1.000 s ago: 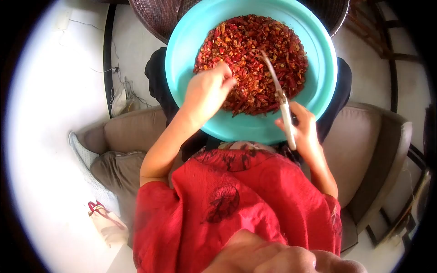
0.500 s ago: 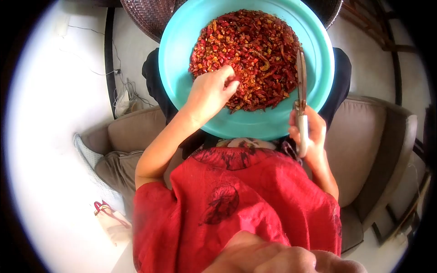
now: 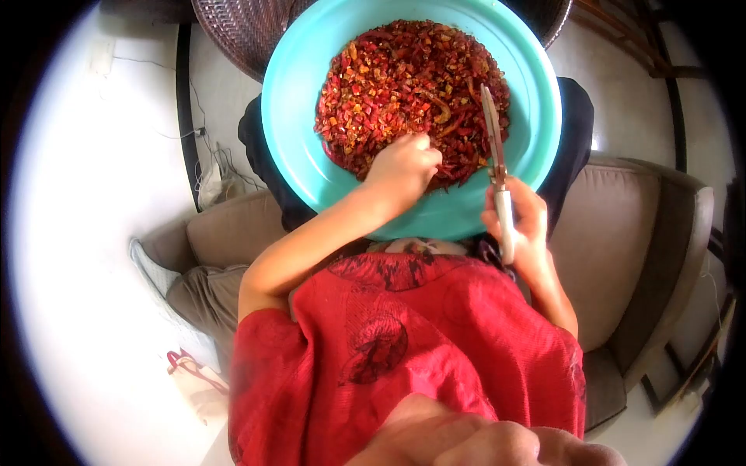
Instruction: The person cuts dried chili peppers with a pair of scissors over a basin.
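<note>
A large turquoise basin [image 3: 291, 116] rests on my lap, with a heap of red chili pieces [image 3: 388, 85] in it, some whole pods at its right side. My left hand [image 3: 406, 167] is closed at the near edge of the heap, fingertips down against the chilies; what it pinches, if anything, is too small to make out. Over the basin's right part, my right hand [image 3: 519, 213] holds scissors [image 3: 497, 155] by their white handles. The blades point away from me and look nearly closed.
Dark woven baskets [image 3: 237, 35] stand behind the basin. A brown sofa [image 3: 606, 233] is under and beside me. Cables [image 3: 221, 167] and a pale bag with red handles [image 3: 194, 380] lie at the left. A wooden frame [image 3: 622, 35] is at the upper right.
My left hand has moved right and a little toward me, to the heap's near edge. The scissors swung right, then slightly back left, and their blades have drawn together.
</note>
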A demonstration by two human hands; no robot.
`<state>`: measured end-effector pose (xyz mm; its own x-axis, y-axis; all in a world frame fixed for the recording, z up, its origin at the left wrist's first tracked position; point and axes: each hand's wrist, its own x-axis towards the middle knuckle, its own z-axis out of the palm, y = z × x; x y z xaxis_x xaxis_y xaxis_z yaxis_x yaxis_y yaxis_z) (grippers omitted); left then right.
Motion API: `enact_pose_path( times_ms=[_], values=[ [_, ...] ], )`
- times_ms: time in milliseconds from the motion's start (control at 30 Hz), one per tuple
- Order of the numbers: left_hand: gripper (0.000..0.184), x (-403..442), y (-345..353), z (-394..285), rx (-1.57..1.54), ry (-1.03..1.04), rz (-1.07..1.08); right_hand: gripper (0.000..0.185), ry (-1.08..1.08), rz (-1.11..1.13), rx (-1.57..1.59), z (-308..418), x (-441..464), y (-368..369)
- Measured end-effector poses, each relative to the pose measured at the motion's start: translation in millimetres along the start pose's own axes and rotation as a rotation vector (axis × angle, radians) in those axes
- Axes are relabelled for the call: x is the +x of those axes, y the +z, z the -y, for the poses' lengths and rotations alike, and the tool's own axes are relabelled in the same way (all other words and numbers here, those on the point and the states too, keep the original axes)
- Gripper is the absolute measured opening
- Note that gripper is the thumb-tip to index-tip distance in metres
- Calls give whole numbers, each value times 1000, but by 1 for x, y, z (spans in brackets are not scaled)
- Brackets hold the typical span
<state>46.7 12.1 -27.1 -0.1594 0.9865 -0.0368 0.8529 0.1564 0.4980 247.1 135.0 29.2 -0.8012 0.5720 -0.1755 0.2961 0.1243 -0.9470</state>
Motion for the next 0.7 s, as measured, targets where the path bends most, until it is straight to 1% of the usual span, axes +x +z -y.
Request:
enact_pose_path(
  times_ms=[67, 100, 167, 200, 233, 267, 300, 367, 400, 433, 500, 567, 633, 667, 700],
  values=[
    [17, 2, -18, 9, -326, -202, -14, 27, 4, -2, -10, 2, 2, 0],
    [24, 3, -30, 11, -444, -302, -38, 27, 16, 10, -19, 4, 3, 0],
    [25, 4, -46, 29, -669, -416, -29, 27, 11, 25, -32, 7, 7, 1],
    [25, 3, -49, 35, -904, -495, -64, 27, 17, 41, -15, 7, 10, 2],
    [21, 1, -53, 41, -1100, -539, -72, 28, 22, 57, 2, 7, 13, 3],
    [20, 0, -56, 46, -1169, -543, -95, 30, 2, 84, -88, 8, 18, 4],
    [19, 0, -63, 47, -1240, -544, -117, 36, 31, 97, -132, 20, 23, 5],
    [19, -1, -66, 57, -1265, -542, -154, 42, 164, 135, -283, 36, 33, 12],
    [18, 0, -69, 59, -1294, -552, -177, 49, 201, 176, -361, 40, 38, 14],
    [18, -1, -70, 59, -1296, -541, -188, 51, 149, 199, -408, 40, 42, 17],
    [10, -4, -70, 55, -1365, -560, -251, 51, 29, 204, -532, 33, 46, 22],
    [12, -11, -74, 58, -1279, -515, -220, 49, 20, 221, -538, 38, 53, 30],
    [12, -13, -67, 63, -1182, -392, -160, 48, 19, 233, -537, 41, 58, 31],
    [13, -13, -62, 64, -1204, -409, -157, 47, 24, 262, -562, 43, 61, 31],
    [14, -14, -61, 68, -1085, -354, -139, 47, 29, 292, -587, 45, 64, 30]
  ],
)
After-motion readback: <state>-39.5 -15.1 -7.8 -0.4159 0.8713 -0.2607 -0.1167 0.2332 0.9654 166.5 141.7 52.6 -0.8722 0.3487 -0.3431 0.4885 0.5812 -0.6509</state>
